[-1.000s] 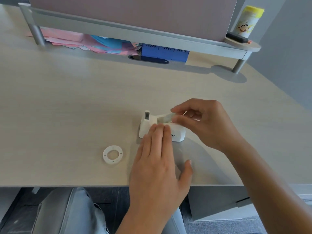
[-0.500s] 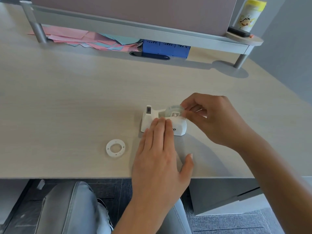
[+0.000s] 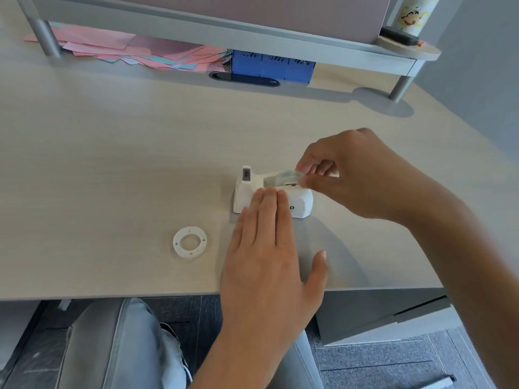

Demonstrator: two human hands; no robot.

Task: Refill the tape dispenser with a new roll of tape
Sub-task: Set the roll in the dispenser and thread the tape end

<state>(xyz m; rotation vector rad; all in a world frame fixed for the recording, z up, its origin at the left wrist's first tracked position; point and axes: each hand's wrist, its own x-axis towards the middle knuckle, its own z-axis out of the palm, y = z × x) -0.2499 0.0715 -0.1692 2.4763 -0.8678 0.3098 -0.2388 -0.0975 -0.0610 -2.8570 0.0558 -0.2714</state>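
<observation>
A small white tape dispenser (image 3: 302, 202) stands on the pale wooden desk (image 3: 126, 164), its cutter post at the left end. My left hand (image 3: 269, 248) lies flat with straight fingers, the fingertips resting on the dispenser's near side. My right hand (image 3: 354, 175) pinches a clear roll of tape (image 3: 282, 177) between thumb and fingers, tilted over the dispenser's top cradle. I cannot tell whether the roll touches the cradle. A white empty tape core ring (image 3: 190, 242) lies on the desk to the left of my left hand.
At the back a grey raised shelf (image 3: 224, 32) spans the desk on metal legs (image 3: 47, 40), with pink and blue papers (image 3: 126, 51) and a blue box (image 3: 272, 66) beneath. A yellow-lidded canister (image 3: 412, 15) stands at its right end. The desk's front edge is near my left wrist.
My right hand has shifted slightly right and up, holding the tape roll over the dispenser's cradle. My left hand stays on the dispenser. The camera has tilted a little.
</observation>
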